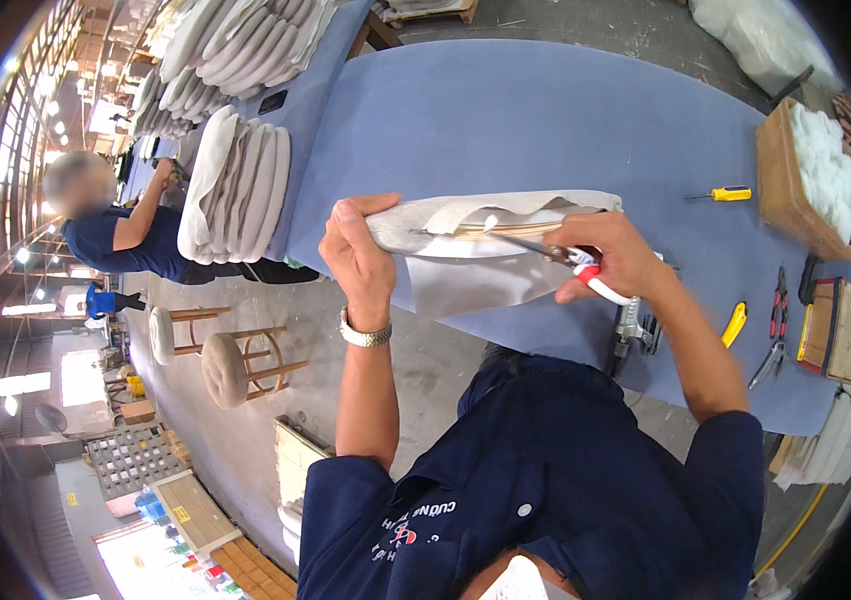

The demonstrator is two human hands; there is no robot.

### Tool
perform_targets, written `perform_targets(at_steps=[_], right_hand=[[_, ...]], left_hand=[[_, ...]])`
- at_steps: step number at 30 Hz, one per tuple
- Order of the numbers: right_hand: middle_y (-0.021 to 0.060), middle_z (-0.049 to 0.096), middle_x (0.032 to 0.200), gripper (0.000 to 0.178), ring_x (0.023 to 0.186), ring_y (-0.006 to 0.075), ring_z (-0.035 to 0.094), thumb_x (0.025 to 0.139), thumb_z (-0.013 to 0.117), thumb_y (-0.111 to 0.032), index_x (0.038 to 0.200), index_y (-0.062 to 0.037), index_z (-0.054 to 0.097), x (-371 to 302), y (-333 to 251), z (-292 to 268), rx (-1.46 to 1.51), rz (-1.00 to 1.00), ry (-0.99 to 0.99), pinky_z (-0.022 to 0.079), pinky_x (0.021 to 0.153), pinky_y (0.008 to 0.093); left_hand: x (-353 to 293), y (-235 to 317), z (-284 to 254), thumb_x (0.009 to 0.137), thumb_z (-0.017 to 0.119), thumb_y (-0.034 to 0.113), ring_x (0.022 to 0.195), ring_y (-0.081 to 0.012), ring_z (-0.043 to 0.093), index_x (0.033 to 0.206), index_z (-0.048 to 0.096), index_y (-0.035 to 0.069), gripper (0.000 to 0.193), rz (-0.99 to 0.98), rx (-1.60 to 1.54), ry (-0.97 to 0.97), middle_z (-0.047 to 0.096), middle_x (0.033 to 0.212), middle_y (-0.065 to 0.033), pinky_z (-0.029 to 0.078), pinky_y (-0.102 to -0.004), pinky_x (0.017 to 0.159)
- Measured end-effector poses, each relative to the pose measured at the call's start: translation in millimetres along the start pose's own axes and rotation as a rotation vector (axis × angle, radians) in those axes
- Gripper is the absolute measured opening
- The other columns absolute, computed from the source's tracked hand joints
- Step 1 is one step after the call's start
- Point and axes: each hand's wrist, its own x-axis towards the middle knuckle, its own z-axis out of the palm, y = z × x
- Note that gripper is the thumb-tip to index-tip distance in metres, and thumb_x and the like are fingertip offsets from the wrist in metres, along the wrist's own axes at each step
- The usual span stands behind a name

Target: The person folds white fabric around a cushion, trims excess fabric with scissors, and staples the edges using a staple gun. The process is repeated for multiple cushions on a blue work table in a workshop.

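Note:
Over the table's front edge I hold a light grey, fabric-covered padded panel [506, 277] on its edge. Along its upper side the cover gapes, showing white and tan layers inside. My left hand [364, 250] is closed around the panel's left end. In the grip of my right hand [611, 250] is a scissor-like tool [584, 264] with red and white handles and a dark pivot. Its thin dark jaws reach into the gap; how far they go in is hidden by the cover. A metal air tool [628, 328] lies below my right hand.
On the blue-grey table [546, 115] lie a yellow screwdriver [731, 193], a yellow-handled cutter [735, 324] and pliers [771, 362]. A cardboard box [784, 180] with white stuffing stands right. Stacked grey pads [238, 188] sit left, near another person [136, 235]. Round stools [226, 369] stand on the floor.

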Motion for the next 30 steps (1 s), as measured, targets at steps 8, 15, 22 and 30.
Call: perform_targets(at_steps=[8,15,22,30], right_hand=[[0.0101,0.069,0.096,0.062,0.085,0.0254,0.065,0.072,0.093,-0.036,0.121,-0.0056,0.070,-118,50,5,-0.252,0.385,0.493,0.052,0.075,0.0361],[0.0174,0.069,0.119,0.061,0.116,0.0344,0.065,0.077,0.086,-0.033,0.131,-0.0122,0.068,-286,111,1,-0.842,1.062,0.487,0.050,0.099,0.0464],[0.0257,0.050,0.153,0.085,0.144,0.0431,0.044,0.078,0.086,-0.046,0.149,-0.0112,0.055,-158,54,-29,-0.399,0.623,0.589,0.036,0.119,0.0506],[0.0217,0.076,0.111,0.075,0.104,0.0354,0.075,0.076,0.091,-0.036,0.133,0.0037,0.061,1,95,0,-0.191,0.391,0.715,0.058,0.091,0.0432]], left_hand=[[25,-2,10,0.115,0.033,0.035,0.066,-0.0188,0.059,0.087,0.079,-0.003,0.066,-0.006,-0.042,-0.009,0.070,0.073,-0.0118,0.047,-0.0339,0.068],[56,8,34,0.115,0.037,0.041,0.063,-0.0117,0.057,0.087,0.081,-0.001,0.067,0.056,-0.093,-0.080,0.069,0.067,-0.0065,0.046,-0.0316,0.062],[93,41,80,0.113,0.043,0.038,0.066,-0.0200,0.065,0.091,0.081,0.001,0.058,0.248,-0.102,-0.234,0.073,0.075,-0.0123,0.051,-0.0335,0.071],[121,85,162,0.102,0.061,0.036,0.148,-0.0385,0.040,0.149,0.054,0.009,0.055,0.563,-0.147,-0.147,0.043,0.158,-0.0230,0.037,-0.0472,0.121]])
